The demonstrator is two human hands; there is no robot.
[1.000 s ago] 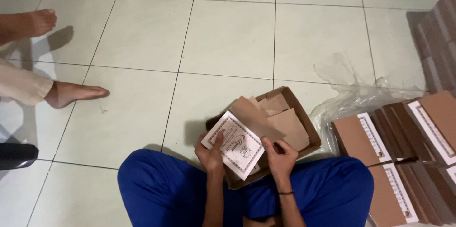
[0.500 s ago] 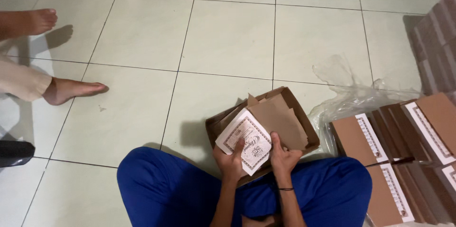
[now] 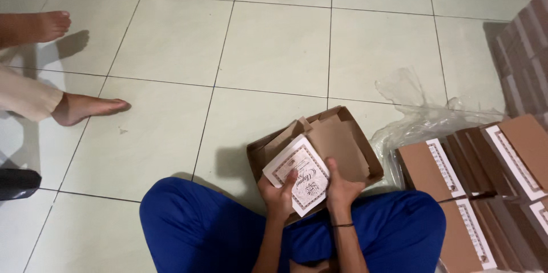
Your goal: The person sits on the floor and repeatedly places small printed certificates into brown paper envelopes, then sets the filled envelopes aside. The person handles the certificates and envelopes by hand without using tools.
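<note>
A white card (image 3: 298,175) with a patterned border lies tilted over an open brown cardboard box (image 3: 348,147), which rests on the person's lap above the blue trousers (image 3: 200,227). The left hand (image 3: 278,195) grips the card's lower edge, thumb pressed on its face. The right hand (image 3: 340,186) pinches the card's right edge, fingers curled. To the right sit stacked brown boxes (image 3: 485,164) beside crumpled clear plastic (image 3: 416,113). Another person's bare feet (image 3: 85,107) rest on the tiled floor (image 3: 274,44) at the left.
</note>
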